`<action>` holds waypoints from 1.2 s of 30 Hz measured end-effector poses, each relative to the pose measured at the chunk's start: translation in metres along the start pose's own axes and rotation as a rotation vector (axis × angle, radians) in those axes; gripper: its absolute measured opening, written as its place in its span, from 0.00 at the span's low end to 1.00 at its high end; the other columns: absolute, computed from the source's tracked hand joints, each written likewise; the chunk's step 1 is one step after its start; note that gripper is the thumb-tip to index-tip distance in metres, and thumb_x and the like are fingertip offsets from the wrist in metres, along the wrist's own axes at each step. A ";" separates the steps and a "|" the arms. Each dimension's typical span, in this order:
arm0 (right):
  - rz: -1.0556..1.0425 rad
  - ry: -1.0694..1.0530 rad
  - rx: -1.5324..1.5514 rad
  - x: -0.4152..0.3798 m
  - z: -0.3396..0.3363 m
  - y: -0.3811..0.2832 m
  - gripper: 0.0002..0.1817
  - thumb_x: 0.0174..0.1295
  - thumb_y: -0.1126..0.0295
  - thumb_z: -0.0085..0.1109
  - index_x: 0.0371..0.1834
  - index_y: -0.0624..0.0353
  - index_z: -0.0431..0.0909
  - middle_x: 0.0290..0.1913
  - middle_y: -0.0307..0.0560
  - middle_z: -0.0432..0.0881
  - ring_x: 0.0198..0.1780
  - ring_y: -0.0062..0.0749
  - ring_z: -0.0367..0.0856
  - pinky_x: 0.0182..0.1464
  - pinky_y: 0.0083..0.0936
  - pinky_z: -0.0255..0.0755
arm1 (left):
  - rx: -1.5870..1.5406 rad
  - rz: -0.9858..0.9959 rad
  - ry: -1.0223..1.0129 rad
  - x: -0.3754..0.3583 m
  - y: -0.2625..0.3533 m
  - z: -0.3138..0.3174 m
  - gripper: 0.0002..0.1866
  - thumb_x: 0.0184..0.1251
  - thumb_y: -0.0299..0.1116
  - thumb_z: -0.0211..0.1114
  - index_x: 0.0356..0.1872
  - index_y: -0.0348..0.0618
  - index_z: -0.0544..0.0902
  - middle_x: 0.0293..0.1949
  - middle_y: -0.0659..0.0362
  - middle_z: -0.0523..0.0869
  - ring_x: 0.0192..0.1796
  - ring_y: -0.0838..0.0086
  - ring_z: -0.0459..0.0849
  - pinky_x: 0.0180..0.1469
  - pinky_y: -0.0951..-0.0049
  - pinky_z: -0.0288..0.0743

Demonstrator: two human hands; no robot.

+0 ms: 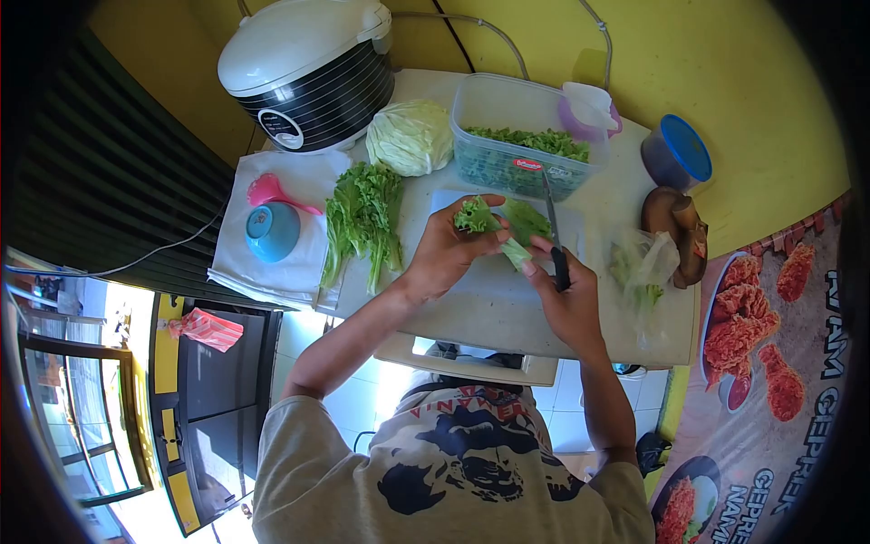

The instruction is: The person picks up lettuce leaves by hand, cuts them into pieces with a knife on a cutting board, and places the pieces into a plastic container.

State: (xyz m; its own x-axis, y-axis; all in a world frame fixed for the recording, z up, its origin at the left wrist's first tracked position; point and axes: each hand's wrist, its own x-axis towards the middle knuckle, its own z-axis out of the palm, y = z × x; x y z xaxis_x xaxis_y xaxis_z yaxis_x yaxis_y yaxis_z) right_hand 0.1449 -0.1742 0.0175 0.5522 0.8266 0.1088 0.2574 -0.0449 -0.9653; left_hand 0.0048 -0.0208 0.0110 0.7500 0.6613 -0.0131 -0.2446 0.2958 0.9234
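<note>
My left hand (456, 243) is closed on a green lettuce leaf (524, 222), its curly tip poking out between thumb and fingers. In my right hand (569, 299) is a knife (551, 210), gripped by its black handle with the blade pointing away from me. The right thumb and fingertips also touch the pale stem of the leaf. Both hands are above a white cutting board (571, 222). Just beyond them a clear plastic container (480, 163) holds cut greens. A bunch of lettuce (364, 218) lies to the left of my left hand.
A cabbage (410, 138) and a rice cooker (313, 82) stand at the back left. On a white cloth (308, 177) are a blue bowl (272, 232) and a pink ladle (272, 190). To the right are a plastic bag (648, 272) with greens and a blue-lidded tub (678, 152).
</note>
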 end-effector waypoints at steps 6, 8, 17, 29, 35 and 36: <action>-0.051 -0.074 -0.012 0.015 0.015 0.023 0.13 0.69 0.68 0.72 0.52 0.63 0.87 0.32 0.37 0.86 0.24 0.12 0.68 0.29 0.19 0.64 | -0.005 -0.037 0.087 -0.013 -0.004 -0.024 0.16 0.77 0.26 0.69 0.62 0.31 0.82 0.50 0.55 0.89 0.51 0.75 0.89 0.56 0.73 0.88; -0.049 -0.092 -0.004 0.016 0.016 0.023 0.12 0.69 0.69 0.71 0.51 0.63 0.87 0.30 0.37 0.84 0.25 0.12 0.68 0.29 0.19 0.64 | -0.005 -0.004 0.092 -0.020 -0.006 -0.036 0.17 0.78 0.25 0.67 0.63 0.32 0.81 0.49 0.55 0.90 0.51 0.73 0.90 0.56 0.70 0.90; -0.382 -0.041 -0.560 0.028 0.024 0.016 0.16 0.61 0.77 0.68 0.54 0.65 0.84 0.43 0.60 0.88 0.38 0.56 0.88 0.42 0.46 0.82 | 0.954 0.110 0.256 -0.048 0.004 -0.037 0.30 0.64 0.24 0.74 0.68 0.42 0.79 0.47 0.50 0.89 0.46 0.64 0.91 0.49 0.62 0.86; -0.388 0.078 -0.646 0.032 0.001 0.004 0.15 0.64 0.75 0.68 0.53 0.66 0.82 0.45 0.59 0.85 0.40 0.55 0.89 0.41 0.45 0.82 | 1.427 0.583 -0.016 -0.035 0.007 -0.039 0.20 0.60 0.29 0.78 0.55 0.50 0.90 0.56 0.57 0.87 0.64 0.60 0.82 0.69 0.57 0.71; -0.345 -0.011 -0.503 0.010 -0.007 -0.002 0.18 0.75 0.71 0.60 0.63 0.68 0.76 0.46 0.61 0.80 0.43 0.57 0.86 0.42 0.44 0.80 | 1.398 0.563 0.029 -0.027 -0.015 -0.037 0.11 0.63 0.30 0.77 0.46 0.48 0.93 0.47 0.61 0.90 0.52 0.64 0.87 0.60 0.60 0.77; -0.288 -0.068 -0.496 0.002 -0.009 -0.001 0.19 0.77 0.71 0.58 0.66 0.68 0.75 0.46 0.62 0.79 0.43 0.57 0.86 0.43 0.44 0.79 | 1.412 0.541 0.090 -0.028 -0.017 -0.035 0.10 0.63 0.30 0.77 0.45 0.48 0.94 0.46 0.61 0.90 0.50 0.65 0.88 0.58 0.60 0.78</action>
State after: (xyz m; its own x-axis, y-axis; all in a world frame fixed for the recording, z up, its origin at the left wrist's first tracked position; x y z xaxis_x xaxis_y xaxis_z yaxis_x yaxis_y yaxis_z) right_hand 0.1533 -0.1777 0.0207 0.3568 0.8778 0.3195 0.7399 -0.0568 -0.6703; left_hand -0.0338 -0.0206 -0.0182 0.7140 0.5244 0.4638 0.3413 -0.8392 0.4234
